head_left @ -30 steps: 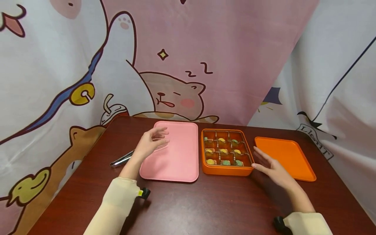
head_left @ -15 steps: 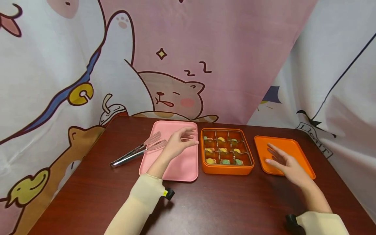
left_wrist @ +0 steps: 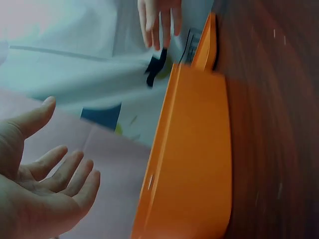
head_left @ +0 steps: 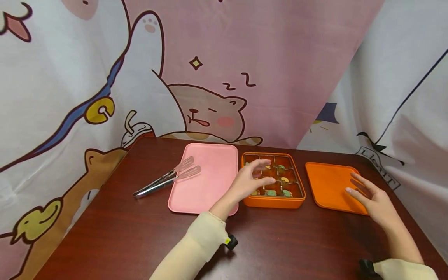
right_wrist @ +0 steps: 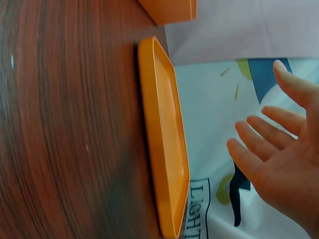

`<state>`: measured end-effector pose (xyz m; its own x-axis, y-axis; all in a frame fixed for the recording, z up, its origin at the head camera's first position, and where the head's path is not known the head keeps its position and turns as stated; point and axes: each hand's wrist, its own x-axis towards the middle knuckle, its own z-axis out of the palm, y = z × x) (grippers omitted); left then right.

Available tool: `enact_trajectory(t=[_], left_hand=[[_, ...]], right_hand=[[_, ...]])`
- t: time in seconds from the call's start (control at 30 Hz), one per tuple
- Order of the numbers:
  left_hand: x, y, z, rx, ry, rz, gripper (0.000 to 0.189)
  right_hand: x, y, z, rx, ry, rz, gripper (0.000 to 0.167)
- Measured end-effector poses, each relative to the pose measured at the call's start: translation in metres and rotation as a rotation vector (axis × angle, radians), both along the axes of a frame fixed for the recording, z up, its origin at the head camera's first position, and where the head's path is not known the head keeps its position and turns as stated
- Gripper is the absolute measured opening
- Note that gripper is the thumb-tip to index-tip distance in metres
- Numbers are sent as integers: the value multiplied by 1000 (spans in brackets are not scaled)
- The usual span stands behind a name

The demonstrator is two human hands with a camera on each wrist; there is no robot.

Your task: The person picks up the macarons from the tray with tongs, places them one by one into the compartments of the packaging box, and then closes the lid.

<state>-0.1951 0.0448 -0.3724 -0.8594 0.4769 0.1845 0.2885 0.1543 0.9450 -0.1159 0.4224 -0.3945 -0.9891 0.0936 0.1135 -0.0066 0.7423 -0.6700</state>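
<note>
My left hand (head_left: 250, 181), fingers loosely spread and holding nothing, hovers over the left part of an orange divided box (head_left: 274, 202). Small yellow and green pieces lie in the box's compartments, some hidden behind that hand. In the left wrist view the box's side wall (left_wrist: 197, 154) stands beside the hand, with a gap between them. Over the right edge of a flat orange lid (head_left: 330, 186) is my right hand (head_left: 376, 200), relaxed and bare of any object. The right wrist view has the lid's raised rim (right_wrist: 155, 129) on the table, apart from the fingers.
Left of the box lies a pink tray (head_left: 204, 190). Metal tongs with clear tips (head_left: 164, 181) rest with their tips on the tray's left side and their handle end on the dark wood table (head_left: 266, 241). A printed curtain (head_left: 280, 77) hangs behind the table.
My left hand has travelled right, from above the pink tray to above the orange box. The right hand has moved right, from the box's right edge to the lid's far side.
</note>
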Motion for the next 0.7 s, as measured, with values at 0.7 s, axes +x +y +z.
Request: enact_trajectory(t=[0.7], left_hand=[[66,141,-33,-203,-83,-133,71]], right_hand=[[8,47,-26,-93,-185,-383,78]])
